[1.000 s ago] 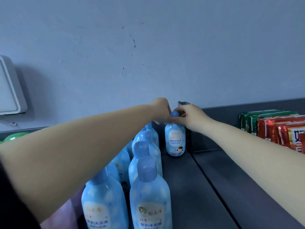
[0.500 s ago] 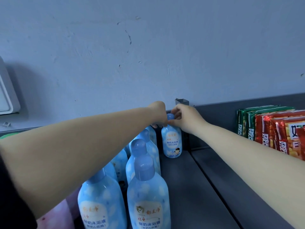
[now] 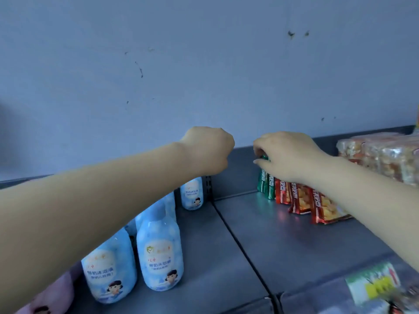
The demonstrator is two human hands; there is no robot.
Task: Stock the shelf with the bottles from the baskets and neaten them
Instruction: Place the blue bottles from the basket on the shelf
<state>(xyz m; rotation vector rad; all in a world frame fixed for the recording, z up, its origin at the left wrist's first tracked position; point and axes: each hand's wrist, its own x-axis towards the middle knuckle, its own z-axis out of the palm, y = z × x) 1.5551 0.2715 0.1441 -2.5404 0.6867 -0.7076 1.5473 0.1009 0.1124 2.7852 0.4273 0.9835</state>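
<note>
The bottles (image 3: 158,252) are standing on the left part of the grey shelf (image 3: 283,241). They are light blue, and each has a white label with a little cartoon child on it. I am seeing two of them at the front, side by side, with more lined up behind them. One small-looking bottle at the back (image 3: 191,193) is standing alone by the back wall of the shelf, right next to the dark divider (image 3: 209,186).

My left hand (image 3: 209,150) is hanging in the air above that back bottle. Its fingers are curled in like a fist, and it is holding nothing. It is not touching any bottle. My left arm is crossing in front of the row, so I am not able to see the tops of most bottles.

My right hand (image 3: 288,155) is reaching over to the right part of the shelf, well apart from the bottles. Its fingers are pinching the top of a green snack packet (image 3: 263,182). Red snack packets (image 3: 301,198) are standing in a row just beside the green one, under my wrist. Clear bags of snacks (image 3: 381,155) are sitting farther right, against the back.
</note>
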